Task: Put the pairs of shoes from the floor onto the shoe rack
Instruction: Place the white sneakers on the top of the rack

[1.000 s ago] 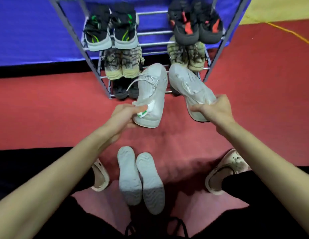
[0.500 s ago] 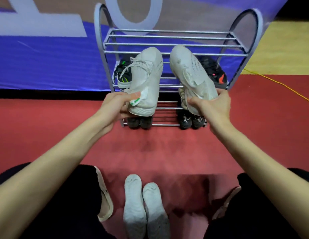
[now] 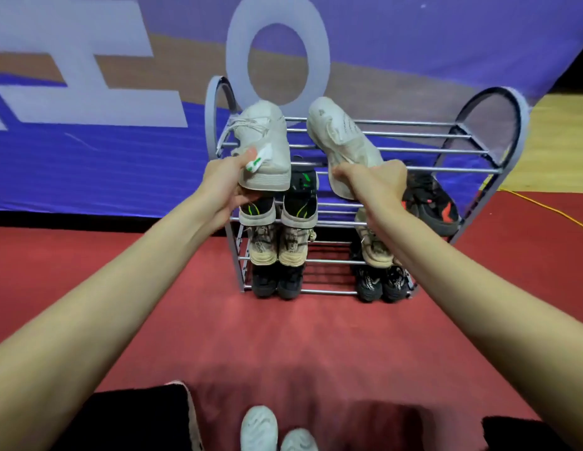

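A grey metal shoe rack (image 3: 459, 135) stands against a blue banner. My left hand (image 3: 226, 183) grips the heel of a white sneaker with a green tag (image 3: 264, 138), held at the left of the bare top shelf. My right hand (image 3: 374, 183) grips the heel of the other white sneaker (image 3: 342, 138), tilted toe-up over the same shelf's middle. Lower shelves hold black-green shoes (image 3: 300, 196), black-red shoes (image 3: 430, 203), beige shoes (image 3: 277, 245) and black shoes (image 3: 378, 281). Another white pair (image 3: 261, 428) lies on the floor near me.
Red carpet (image 3: 283, 336) runs between me and the rack. A blue banner (image 3: 88, 157) hangs behind it. A yellow cable (image 3: 544, 206) crosses the floor at the right, by a wooden floor strip. My dark-clad knees fill the bottom corners.
Both hands have lifted the white sneakers from the lower shelves' height up to the top shelf. The view has tilted upward, so the floor pair has slid to the bottom edge.
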Tool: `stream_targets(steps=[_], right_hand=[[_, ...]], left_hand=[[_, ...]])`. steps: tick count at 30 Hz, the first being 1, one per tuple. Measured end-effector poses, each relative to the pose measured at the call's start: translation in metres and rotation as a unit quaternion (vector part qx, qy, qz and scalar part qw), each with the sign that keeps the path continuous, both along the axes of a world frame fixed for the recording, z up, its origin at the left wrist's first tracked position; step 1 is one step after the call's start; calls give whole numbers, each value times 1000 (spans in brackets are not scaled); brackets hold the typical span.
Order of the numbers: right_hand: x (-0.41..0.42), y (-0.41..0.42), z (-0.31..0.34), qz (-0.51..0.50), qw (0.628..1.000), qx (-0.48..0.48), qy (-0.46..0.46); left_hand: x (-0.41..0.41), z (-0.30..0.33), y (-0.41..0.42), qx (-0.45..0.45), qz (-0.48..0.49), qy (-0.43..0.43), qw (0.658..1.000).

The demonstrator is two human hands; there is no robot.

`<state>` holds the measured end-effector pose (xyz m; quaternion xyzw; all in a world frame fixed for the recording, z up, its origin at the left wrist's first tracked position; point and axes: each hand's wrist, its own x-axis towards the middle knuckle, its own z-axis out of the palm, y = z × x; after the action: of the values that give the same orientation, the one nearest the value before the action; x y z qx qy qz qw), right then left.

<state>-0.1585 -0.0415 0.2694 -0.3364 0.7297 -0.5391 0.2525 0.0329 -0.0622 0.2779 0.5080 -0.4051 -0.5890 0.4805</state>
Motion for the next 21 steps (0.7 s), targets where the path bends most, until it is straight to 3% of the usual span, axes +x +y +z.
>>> stream_targets(steps=[16, 21], right_hand=[[48, -127, -1, -31, 997, 26, 67], [57, -137, -14, 14, 997, 48, 61]], left_hand=[[1, -6, -107, -5, 22, 16, 1000], [7, -11, -121, 8, 35, -40, 999]])
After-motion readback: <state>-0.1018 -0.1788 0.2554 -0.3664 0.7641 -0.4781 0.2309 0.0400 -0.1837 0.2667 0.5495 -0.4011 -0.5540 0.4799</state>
